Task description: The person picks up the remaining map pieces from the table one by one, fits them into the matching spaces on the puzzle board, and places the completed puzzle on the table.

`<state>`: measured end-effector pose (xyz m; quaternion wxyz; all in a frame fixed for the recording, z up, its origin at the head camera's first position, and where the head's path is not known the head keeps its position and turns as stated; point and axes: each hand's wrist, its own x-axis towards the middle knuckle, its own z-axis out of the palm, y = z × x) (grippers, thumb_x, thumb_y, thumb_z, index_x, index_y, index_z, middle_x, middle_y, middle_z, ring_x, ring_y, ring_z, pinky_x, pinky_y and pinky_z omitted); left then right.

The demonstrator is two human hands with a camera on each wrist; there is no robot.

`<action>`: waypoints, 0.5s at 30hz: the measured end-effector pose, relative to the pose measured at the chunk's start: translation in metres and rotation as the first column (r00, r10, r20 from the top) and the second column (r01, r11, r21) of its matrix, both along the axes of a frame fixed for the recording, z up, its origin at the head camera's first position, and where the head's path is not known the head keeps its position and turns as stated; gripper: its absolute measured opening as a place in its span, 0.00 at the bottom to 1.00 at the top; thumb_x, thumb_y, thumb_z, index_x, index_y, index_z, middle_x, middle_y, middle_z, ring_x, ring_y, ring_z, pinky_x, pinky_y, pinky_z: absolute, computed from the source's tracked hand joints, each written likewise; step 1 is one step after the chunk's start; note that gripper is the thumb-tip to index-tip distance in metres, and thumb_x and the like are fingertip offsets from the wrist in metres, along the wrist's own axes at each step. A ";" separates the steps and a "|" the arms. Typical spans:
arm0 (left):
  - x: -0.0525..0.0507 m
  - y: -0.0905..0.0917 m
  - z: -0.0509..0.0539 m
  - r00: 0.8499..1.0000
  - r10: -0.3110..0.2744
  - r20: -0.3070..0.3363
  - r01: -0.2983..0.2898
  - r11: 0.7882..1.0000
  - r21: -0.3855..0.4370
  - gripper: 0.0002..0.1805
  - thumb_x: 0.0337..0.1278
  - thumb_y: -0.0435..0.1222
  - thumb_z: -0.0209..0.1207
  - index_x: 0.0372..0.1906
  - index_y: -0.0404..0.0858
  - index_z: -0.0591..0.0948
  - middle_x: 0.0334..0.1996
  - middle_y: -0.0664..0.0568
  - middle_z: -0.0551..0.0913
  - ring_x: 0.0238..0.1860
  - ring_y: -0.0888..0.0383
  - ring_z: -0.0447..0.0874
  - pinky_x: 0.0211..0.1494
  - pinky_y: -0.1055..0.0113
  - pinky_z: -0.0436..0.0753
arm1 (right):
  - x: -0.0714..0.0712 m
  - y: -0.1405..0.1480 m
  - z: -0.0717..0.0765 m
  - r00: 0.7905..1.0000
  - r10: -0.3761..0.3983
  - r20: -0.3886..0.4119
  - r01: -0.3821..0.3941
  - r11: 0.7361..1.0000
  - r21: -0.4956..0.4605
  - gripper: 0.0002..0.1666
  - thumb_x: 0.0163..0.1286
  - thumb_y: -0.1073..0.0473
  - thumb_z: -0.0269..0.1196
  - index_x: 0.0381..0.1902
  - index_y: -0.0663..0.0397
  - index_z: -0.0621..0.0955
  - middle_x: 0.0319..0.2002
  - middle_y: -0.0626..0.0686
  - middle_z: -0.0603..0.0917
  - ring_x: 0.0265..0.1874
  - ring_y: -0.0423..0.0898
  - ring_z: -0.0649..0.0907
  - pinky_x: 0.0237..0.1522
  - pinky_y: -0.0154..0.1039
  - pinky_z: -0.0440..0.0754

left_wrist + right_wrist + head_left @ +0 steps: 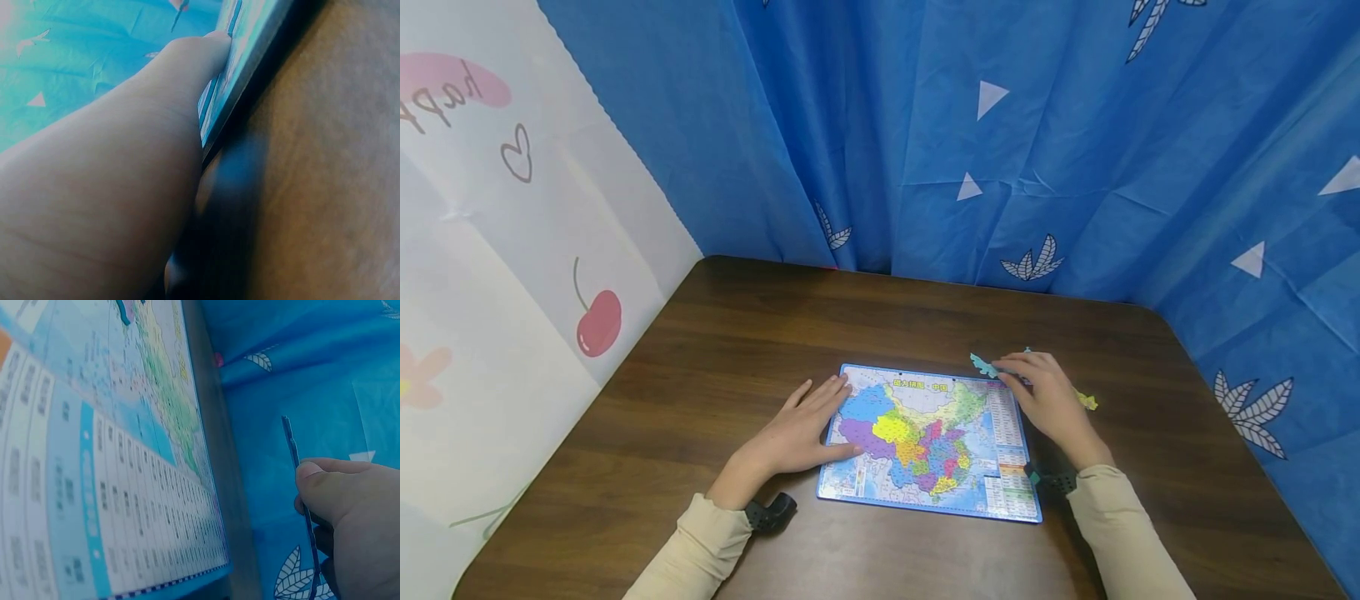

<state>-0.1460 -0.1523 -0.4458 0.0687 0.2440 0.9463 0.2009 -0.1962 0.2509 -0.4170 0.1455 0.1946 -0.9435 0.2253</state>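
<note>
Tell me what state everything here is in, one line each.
Board: flat on the table, pale area near its top.
Left hand: resting on the board's left side.
Right hand: pinching the teal piece.
Teal piece: apart from the board.
Yellow piece: partly hidden by the right hand.
Curtain: hanging, creased.

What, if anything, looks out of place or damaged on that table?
Nothing looks spilled or damaged. The map has a pale area near its top, odd beside the bright colours below. A yellow piece lies loose to the right, off the map; the right hand pinches a blue-green piece.
</note>
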 end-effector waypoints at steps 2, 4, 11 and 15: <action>0.000 0.000 0.000 1.000 -0.001 0.001 0.001 1.000 -0.001 0.55 0.59 0.70 0.57 0.82 0.42 0.59 0.83 0.50 0.51 0.84 0.52 0.46 0.85 0.45 0.41 | 0.000 -0.002 0.000 1.000 0.008 0.001 -0.008 1.000 0.001 0.16 0.71 0.63 0.68 0.55 0.53 0.87 0.55 0.59 0.86 0.60 0.60 0.77 0.60 0.65 0.79; 0.000 0.000 0.000 1.000 0.000 0.004 0.000 1.000 -0.006 0.55 0.59 0.70 0.57 0.82 0.42 0.58 0.84 0.50 0.50 0.84 0.52 0.45 0.85 0.46 0.41 | 0.000 -0.005 0.000 1.000 0.014 0.001 -0.014 1.000 -0.002 0.15 0.71 0.62 0.68 0.55 0.53 0.87 0.55 0.59 0.86 0.61 0.60 0.77 0.60 0.64 0.79; -0.001 0.001 0.000 1.000 0.001 0.006 -0.001 1.000 -0.012 0.56 0.59 0.70 0.57 0.82 0.42 0.57 0.84 0.51 0.50 0.84 0.52 0.45 0.85 0.46 0.41 | 0.001 -0.014 0.002 0.999 0.043 -0.005 -0.043 0.999 -0.010 0.15 0.71 0.62 0.69 0.55 0.53 0.88 0.54 0.58 0.87 0.59 0.58 0.78 0.59 0.63 0.80; 0.000 0.000 0.000 1.000 0.002 0.010 -0.002 1.000 -0.015 0.56 0.59 0.70 0.57 0.82 0.42 0.57 0.84 0.51 0.50 0.84 0.53 0.44 0.85 0.46 0.40 | 0.002 -0.020 0.003 0.999 0.051 0.010 -0.051 0.999 -0.006 0.16 0.71 0.61 0.69 0.55 0.52 0.88 0.54 0.57 0.87 0.59 0.57 0.78 0.58 0.61 0.81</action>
